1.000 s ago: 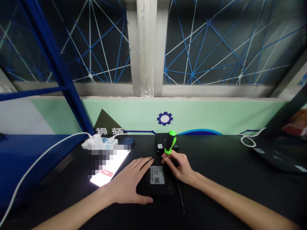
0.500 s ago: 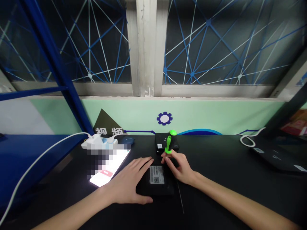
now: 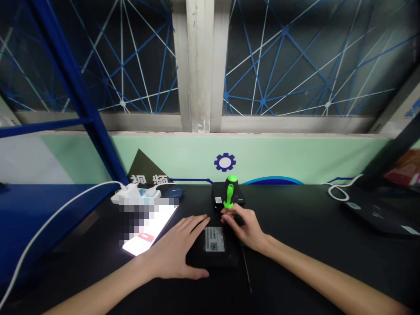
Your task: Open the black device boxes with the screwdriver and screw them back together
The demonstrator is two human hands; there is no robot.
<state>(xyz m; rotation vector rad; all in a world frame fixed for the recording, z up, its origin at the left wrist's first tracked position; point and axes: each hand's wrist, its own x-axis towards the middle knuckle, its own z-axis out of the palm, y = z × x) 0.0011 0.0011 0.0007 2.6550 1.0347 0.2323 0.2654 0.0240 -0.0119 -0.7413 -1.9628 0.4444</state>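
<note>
My left hand [image 3: 177,251] lies flat, fingers spread, on the left part of a flat black box [image 3: 215,247] with a white label, pressing it onto the black table [image 3: 295,245]. My right hand [image 3: 246,227] is closed on the lower part of a screwdriver with a green and black handle [image 3: 229,194], which stands nearly upright at the box's far right corner. Its tip is hidden by my fingers.
A second black box [image 3: 219,194] sits just behind. A lit phone [image 3: 147,232], a white power strip [image 3: 131,194] with cable and a dark mouse [image 3: 173,191] lie to the left. A thin rod [image 3: 246,273] lies by my right wrist. A dark device [image 3: 380,212] and white cable [image 3: 337,190] are far right.
The screwdriver handle has turned and leaned slightly to the left in my right hand. My left hand and the box have stayed put.
</note>
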